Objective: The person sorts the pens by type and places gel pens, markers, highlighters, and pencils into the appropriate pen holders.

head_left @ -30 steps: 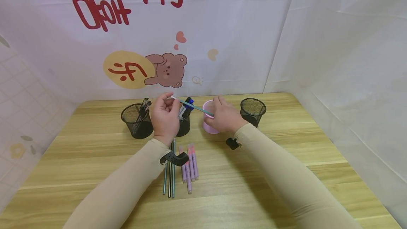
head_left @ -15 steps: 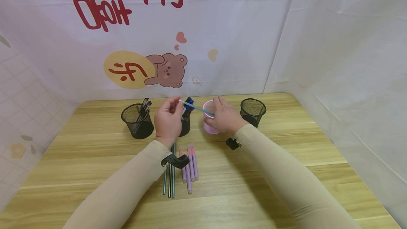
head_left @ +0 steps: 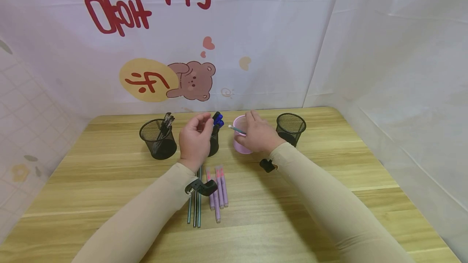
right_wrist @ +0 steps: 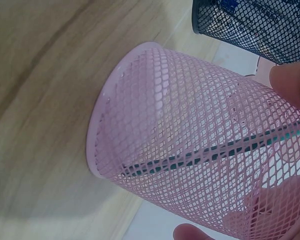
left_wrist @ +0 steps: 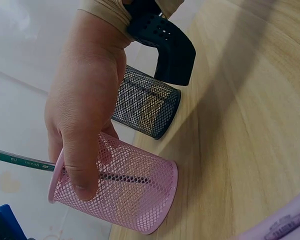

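My right hand (head_left: 261,133) grips the pink mesh pen cup (head_left: 241,146) by its upper part, thumb outside the wall in the left wrist view. A green pencil (left_wrist: 27,162) leans inside the cup, its top end sticking out past the rim. Through the mesh in the right wrist view, the lower part of the pencil (right_wrist: 190,160) reaches down to the cup's base. My left hand (head_left: 195,137) hovers left of the pink cup, in front of a black mesh cup (head_left: 213,147) of markers, fingers loosely curled with nothing in them.
At the left stands a black mesh cup (head_left: 157,151) with several black pens. Another black mesh cup (head_left: 291,130) is behind my right wrist. Several pencils (head_left: 195,210) and purple highlighters (head_left: 217,202) lie on the wooden table nearer me. A printed cloth (head_left: 270,52) hangs behind.
My left hand moved right with the pencil's end, then let it go. The pencil dropped deeper into the pink cup. My right hand has kept its grip there.
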A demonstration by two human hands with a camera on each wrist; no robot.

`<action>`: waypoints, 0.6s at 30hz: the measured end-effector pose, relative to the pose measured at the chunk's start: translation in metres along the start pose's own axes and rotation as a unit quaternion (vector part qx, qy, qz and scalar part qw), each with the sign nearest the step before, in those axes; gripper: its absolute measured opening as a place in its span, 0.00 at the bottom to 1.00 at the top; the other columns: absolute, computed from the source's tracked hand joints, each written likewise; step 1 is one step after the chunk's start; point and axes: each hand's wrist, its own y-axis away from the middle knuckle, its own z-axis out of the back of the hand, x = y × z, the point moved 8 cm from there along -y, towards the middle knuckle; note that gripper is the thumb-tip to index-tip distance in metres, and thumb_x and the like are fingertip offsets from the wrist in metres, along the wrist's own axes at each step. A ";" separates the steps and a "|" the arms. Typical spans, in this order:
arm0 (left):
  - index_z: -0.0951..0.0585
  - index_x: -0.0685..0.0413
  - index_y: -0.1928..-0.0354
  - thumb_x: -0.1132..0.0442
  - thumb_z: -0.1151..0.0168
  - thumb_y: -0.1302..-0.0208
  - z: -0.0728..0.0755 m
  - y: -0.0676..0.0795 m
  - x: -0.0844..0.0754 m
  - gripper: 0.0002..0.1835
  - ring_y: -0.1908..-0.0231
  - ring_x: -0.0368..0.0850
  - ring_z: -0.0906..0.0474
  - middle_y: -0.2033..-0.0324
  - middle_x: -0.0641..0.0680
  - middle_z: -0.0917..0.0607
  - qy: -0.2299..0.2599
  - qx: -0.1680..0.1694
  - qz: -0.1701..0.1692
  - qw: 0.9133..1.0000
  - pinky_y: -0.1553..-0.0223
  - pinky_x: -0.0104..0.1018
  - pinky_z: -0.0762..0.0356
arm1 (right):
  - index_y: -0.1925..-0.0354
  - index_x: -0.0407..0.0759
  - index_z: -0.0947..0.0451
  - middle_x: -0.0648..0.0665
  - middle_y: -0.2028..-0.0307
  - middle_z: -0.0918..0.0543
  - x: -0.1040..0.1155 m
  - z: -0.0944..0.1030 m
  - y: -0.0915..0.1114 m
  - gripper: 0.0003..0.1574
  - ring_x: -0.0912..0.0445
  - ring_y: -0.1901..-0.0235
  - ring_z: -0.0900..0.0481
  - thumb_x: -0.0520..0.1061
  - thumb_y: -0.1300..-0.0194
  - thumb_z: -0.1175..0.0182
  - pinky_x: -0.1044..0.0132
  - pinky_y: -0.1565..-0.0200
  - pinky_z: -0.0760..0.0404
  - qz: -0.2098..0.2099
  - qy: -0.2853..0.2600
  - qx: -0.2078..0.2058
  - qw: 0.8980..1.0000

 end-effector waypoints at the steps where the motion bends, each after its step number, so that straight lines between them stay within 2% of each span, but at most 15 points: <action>1: 0.12 0.56 0.47 0.59 0.35 0.25 0.000 0.000 0.000 0.12 0.61 0.47 0.16 0.59 0.55 0.10 0.000 0.003 -0.002 1.000 0.61 0.22 0.24 | 0.20 0.34 0.48 0.30 0.19 0.45 0.000 0.000 0.000 0.59 0.27 0.30 0.29 0.67 0.31 0.40 0.39 0.30 0.24 0.000 0.000 0.001 1.000; 9: 0.15 0.57 0.44 0.59 0.36 0.25 0.006 0.004 -0.004 0.14 0.57 0.47 0.16 0.54 0.54 0.11 -0.004 0.057 -0.012 0.998 0.58 0.23 0.22 | 0.20 0.33 0.48 0.30 0.19 0.45 -0.001 -0.002 -0.001 0.59 0.27 0.30 0.29 0.67 0.30 0.41 0.39 0.30 0.24 0.001 0.005 0.004 1.000; 14: 0.17 0.54 0.43 0.59 0.36 0.25 0.016 0.006 -0.005 0.14 0.58 0.45 0.17 0.56 0.52 0.12 -0.056 0.104 -0.025 0.993 0.60 0.27 0.22 | 0.19 0.33 0.49 0.29 0.18 0.46 -0.002 -0.002 -0.002 0.60 0.27 0.29 0.30 0.67 0.30 0.41 0.38 0.30 0.25 0.000 0.000 0.004 1.000; 18: 0.17 0.52 0.44 0.58 0.36 0.25 0.025 0.008 -0.001 0.13 0.60 0.45 0.17 0.59 0.51 0.12 -0.105 0.151 -0.026 0.983 0.59 0.34 0.20 | 0.19 0.34 0.50 0.29 0.18 0.46 -0.002 -0.003 -0.003 0.60 0.27 0.29 0.30 0.67 0.30 0.40 0.37 0.30 0.25 -0.001 -0.002 0.003 1.000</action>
